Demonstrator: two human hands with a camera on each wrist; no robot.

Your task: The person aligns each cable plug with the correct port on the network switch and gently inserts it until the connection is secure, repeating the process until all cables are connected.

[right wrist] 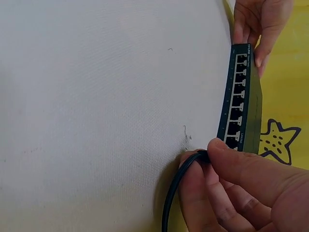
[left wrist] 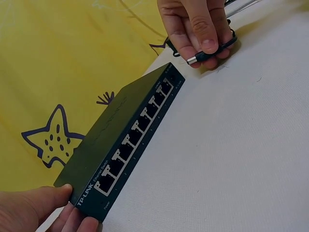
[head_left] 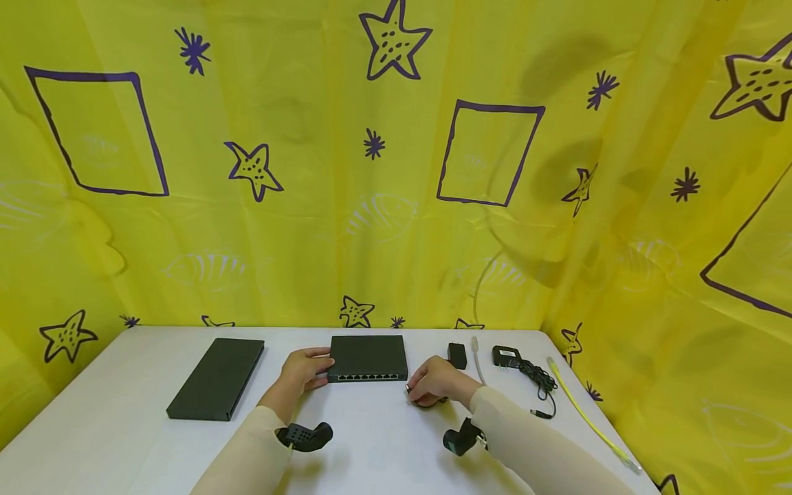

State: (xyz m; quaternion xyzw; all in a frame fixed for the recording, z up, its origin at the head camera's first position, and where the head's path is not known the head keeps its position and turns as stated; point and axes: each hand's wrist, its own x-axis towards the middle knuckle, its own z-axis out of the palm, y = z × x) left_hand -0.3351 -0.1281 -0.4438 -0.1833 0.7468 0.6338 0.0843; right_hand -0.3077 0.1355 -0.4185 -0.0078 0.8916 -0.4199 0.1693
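Observation:
A dark TP-LINK Ethernet switch (head_left: 368,354) lies on the white table, its row of ports facing me. My left hand (head_left: 302,375) grips its left end, thumb on the top edge and fingers below in the left wrist view. Off the switch's right end, my right hand (head_left: 441,381) pinches a black DC power plug (left wrist: 205,55) between thumb and fingers. The plug's bare metal tip points toward the small round socket (left wrist: 172,77) at that end, a short gap apart. In the right wrist view its black cable (right wrist: 176,186) curves down past the fingers.
Left on the table lies a larger flat dark box (head_left: 216,379). Behind my right hand are a black power adapter (head_left: 456,355) and a grey cable (head_left: 478,361). Farther right lie another adapter (head_left: 506,356) with a bundled cord (head_left: 537,375) and a yellow network cable (head_left: 588,412). Yellow curtains stand behind.

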